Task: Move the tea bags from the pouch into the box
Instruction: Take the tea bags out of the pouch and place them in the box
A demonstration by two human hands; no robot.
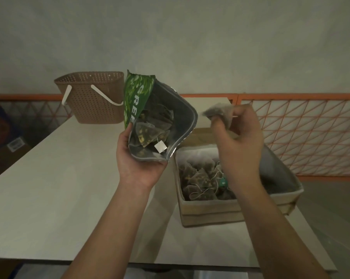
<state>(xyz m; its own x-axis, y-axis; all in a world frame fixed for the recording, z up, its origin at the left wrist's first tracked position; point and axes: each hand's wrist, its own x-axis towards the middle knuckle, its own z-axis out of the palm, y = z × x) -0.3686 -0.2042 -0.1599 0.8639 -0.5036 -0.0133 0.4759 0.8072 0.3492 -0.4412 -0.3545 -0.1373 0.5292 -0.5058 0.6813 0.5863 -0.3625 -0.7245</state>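
- Left hand (139, 158) grips the green pouch (160, 119) from below, held above the counter (59, 178), mouth open toward the camera.
- Tea bags (150, 133) visible inside the pouch; one white tag (160, 147) hangs at the near lip.
- Right hand (238, 141) pinches one tea bag (216, 112) in its fingertips, raised just right of the pouch, above the box's far end.
- Box (210, 210) sits on the counter at right, below the right hand; a pile of tea bags (202, 182) lies inside.
- Brown perforated basket (93, 97) stands far left on the counter.
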